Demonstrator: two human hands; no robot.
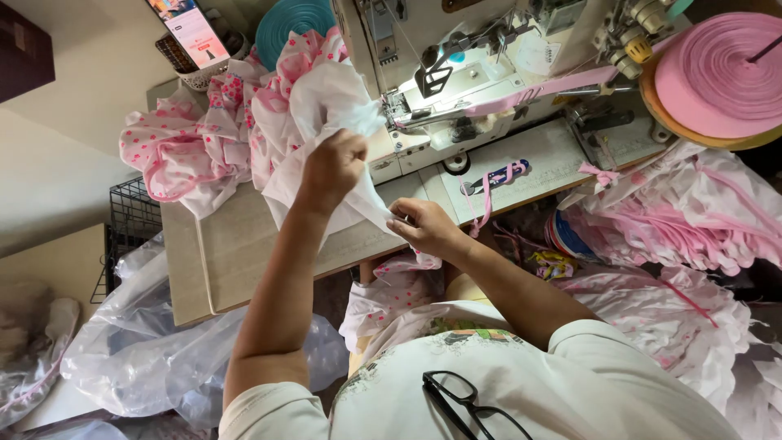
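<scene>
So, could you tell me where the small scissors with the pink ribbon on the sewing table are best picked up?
Take the scissors by the handle end, where the pink ribbon loops through, coming from the table's front edge. They lie flat on the table, handle end toward the right hand, with bare tabletop around them.

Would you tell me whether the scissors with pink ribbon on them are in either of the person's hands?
No, the scissors with pink ribbon lie on the sewing table, while both hands grip white fabric.
</scene>
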